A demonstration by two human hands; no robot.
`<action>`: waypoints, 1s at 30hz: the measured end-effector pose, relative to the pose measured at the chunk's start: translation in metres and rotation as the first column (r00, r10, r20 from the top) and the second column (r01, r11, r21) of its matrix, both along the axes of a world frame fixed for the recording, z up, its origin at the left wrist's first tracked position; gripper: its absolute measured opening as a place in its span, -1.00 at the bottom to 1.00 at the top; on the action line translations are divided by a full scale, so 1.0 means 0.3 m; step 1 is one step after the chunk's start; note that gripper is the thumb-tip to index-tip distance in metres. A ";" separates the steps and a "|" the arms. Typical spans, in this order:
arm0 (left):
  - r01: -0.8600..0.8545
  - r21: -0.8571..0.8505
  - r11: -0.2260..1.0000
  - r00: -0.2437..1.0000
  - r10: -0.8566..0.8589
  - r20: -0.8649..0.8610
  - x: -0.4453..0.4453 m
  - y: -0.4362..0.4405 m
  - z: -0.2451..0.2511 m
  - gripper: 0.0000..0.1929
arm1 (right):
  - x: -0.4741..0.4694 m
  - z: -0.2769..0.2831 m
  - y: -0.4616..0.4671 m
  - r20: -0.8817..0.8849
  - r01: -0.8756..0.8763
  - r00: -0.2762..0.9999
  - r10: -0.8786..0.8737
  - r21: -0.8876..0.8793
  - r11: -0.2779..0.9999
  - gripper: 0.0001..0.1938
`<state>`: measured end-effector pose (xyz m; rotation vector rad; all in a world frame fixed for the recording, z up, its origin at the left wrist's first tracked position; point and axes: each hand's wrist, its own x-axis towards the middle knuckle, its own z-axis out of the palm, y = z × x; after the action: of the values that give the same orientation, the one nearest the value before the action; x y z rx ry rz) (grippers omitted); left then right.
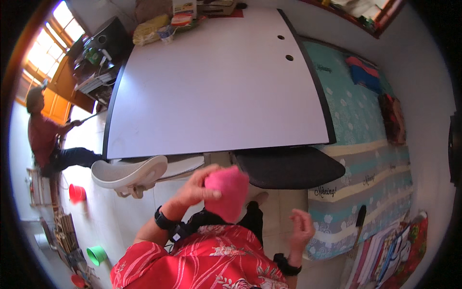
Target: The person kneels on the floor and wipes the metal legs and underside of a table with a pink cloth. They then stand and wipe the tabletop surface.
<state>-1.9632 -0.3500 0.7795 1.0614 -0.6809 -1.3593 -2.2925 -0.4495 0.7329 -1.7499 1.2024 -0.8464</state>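
Observation:
A folded pink cloth [231,191] is held in my left hand [200,189], with the thumb across its near face, in front of my chest. My right hand [302,227] hangs to the right beside the bed, fingers slightly curled and holding nothing. Ahead of me stands a large table with a white top [216,94] and dark side edges. Along its far edge lie a yellow plastic package [151,30], a small cup [166,34] and a red and white packet [181,20].
A pale mesh chair [126,173] and a black-seated chair [288,168] stand at the table's near edge. The bed [357,159] is at right. Another person [47,135] holds a long stick at left, near red [77,193] and green buckets [96,255].

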 end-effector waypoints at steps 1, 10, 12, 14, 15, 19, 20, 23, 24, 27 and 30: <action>-0.127 -0.071 0.989 0.992 0.129 0.013 -0.003 -0.025 0.003 -0.46 | -0.006 0.022 -0.064 0.038 -0.033 0.999 0.036 -0.061 0.998 -0.85; -0.801 -0.018 0.598 0.599 0.800 -0.040 0.026 -0.257 -0.178 -0.64 | 0.067 0.016 -0.713 -0.091 -0.359 0.932 0.351 -0.372 0.856 -0.88; -0.881 -0.007 0.473 0.469 0.877 0.108 0.078 -0.287 -0.247 -0.65 | 0.086 -0.029 -0.733 -0.163 -0.468 0.883 0.440 -0.356 0.809 -0.87; -0.929 -0.087 0.359 0.313 0.891 0.329 0.156 -0.336 -0.324 -0.64 | 0.092 -0.060 -0.737 -0.164 -0.481 0.876 0.454 -0.363 0.798 -0.88; -0.926 -0.191 0.327 0.198 0.848 0.491 0.191 -0.371 -0.369 -0.62 | 0.090 -0.068 -0.741 -0.162 -0.498 0.866 0.473 -0.378 0.781 -0.88; -0.765 -0.272 0.583 -0.013 0.408 0.913 0.237 -0.437 -0.586 -0.49 | 0.083 -0.075 -0.748 -0.138 -0.429 0.903 0.407 -0.212 0.878 -0.90; -0.721 -0.179 0.669 0.015 0.273 0.962 0.210 -0.434 -0.643 -0.51 | 0.083 -0.072 -0.750 -0.152 -0.425 0.904 0.399 -0.239 0.873 -0.90; -0.719 -0.004 0.695 0.167 0.179 0.970 0.176 -0.437 -0.751 -0.56 | 0.089 -0.066 -0.749 -0.197 -0.400 0.912 0.359 -0.240 0.884 -0.90; -0.730 -0.052 0.681 0.155 0.239 0.959 0.180 -0.442 -0.764 -0.58 | 0.093 -0.067 -0.746 -0.208 -0.395 0.913 0.351 -0.236 0.888 -0.90; -0.748 -0.022 0.664 0.157 0.209 0.965 0.239 -0.486 -0.731 -0.47 | 0.105 -0.071 -0.739 -0.231 -0.372 0.918 0.323 -0.217 0.902 -0.90; -0.709 0.266 0.653 0.318 -0.040 0.947 0.272 -0.540 -0.682 -0.24 | 0.116 -0.083 -0.733 -0.276 -0.351 0.916 0.290 -0.206 0.914 -0.90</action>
<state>-1.8817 -0.5120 0.5750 2.5161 -0.6213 -0.4053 -2.2577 -0.6693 0.7082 -2.2378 0.9423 -0.6196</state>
